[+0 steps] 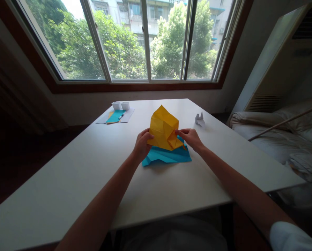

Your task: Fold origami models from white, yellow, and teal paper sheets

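Observation:
A creased yellow paper sheet [163, 127], partly folded, stands up off the white table [93, 174]. My left hand [142, 143] pinches its left lower edge. My right hand [190, 138] pinches its right lower corner, where small folded flaps lie. Under the yellow sheet a crumpled blue paper sheet [166, 157] lies flat on the table, touching both hands' undersides.
A small white folded paper figure [199, 118] stands at the right of the table. At the far left lie white sheets with a blue paper [116, 116], a pen [122, 115] and two small white cups [120, 105]. A window is behind; a couch with bedding is at the right.

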The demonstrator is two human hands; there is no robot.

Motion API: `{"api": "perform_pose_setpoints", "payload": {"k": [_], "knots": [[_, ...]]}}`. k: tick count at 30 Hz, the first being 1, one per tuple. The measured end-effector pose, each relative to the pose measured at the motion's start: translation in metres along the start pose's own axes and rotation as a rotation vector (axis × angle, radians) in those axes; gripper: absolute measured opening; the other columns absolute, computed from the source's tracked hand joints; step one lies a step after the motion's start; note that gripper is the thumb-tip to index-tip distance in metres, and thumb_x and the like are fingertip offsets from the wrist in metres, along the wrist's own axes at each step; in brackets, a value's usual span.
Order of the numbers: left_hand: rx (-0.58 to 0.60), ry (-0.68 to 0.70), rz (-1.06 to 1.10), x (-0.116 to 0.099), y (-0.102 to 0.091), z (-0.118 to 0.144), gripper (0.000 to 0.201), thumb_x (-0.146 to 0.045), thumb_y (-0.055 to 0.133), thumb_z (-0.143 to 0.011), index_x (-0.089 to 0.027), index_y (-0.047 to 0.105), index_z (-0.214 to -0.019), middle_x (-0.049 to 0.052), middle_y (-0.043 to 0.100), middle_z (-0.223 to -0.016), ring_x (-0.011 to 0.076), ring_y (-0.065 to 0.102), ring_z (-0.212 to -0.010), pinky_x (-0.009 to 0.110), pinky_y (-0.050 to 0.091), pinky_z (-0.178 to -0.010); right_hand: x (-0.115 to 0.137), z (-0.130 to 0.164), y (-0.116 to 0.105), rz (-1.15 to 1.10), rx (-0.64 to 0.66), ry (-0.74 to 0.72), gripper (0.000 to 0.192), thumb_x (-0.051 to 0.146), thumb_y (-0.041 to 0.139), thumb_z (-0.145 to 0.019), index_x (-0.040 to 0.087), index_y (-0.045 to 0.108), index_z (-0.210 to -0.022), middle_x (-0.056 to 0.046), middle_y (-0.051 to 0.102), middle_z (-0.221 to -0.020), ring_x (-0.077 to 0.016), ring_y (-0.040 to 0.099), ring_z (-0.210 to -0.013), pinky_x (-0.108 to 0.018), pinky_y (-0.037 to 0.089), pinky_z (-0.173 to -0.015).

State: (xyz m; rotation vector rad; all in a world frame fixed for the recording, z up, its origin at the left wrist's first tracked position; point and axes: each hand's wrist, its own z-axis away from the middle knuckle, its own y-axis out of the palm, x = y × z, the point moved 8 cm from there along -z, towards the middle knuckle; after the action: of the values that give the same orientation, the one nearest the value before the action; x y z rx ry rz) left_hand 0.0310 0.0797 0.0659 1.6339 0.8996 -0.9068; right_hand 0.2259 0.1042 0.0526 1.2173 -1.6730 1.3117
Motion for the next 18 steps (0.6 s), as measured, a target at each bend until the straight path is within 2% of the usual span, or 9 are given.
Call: {"api": "perform_pose_setpoints", "payload": {"k": [8,18], "knots": [[0.042,-0.084,0.022,0.003,0.012,0.007,0.019,-0.015,0.051,-0.049,-0.015,0.057,-0.067,0.001,0.06,-0.069,0.0174,0.058,-0.07,0.022,0.042,-0.049,-0.002,-0.001,0.002,-0.001,-0.006,0.002,0.047,0.057,0.064,-0.064,0.015,0.07,-0.085,-0.009,0.071,-0.086,-0.0207,0.065,-0.077,-0.027,0.052,-0.063],[0.069,-0.105,0.067,0.002,0.014,0.008,0.022,-0.015,0.048,-0.05,-0.016,0.058,-0.07,0.003,0.062,-0.073,0.0196,0.059,-0.073,0.025,0.046,-0.053,-0.003,-0.003,0.003,-0.021,0.01,-0.028,0.047,0.057,0.063,-0.066,0.015,0.07,-0.085,-0.009,0.07,-0.087,-0.0213,0.065,-0.079,-0.028,0.052,-0.064]]}}
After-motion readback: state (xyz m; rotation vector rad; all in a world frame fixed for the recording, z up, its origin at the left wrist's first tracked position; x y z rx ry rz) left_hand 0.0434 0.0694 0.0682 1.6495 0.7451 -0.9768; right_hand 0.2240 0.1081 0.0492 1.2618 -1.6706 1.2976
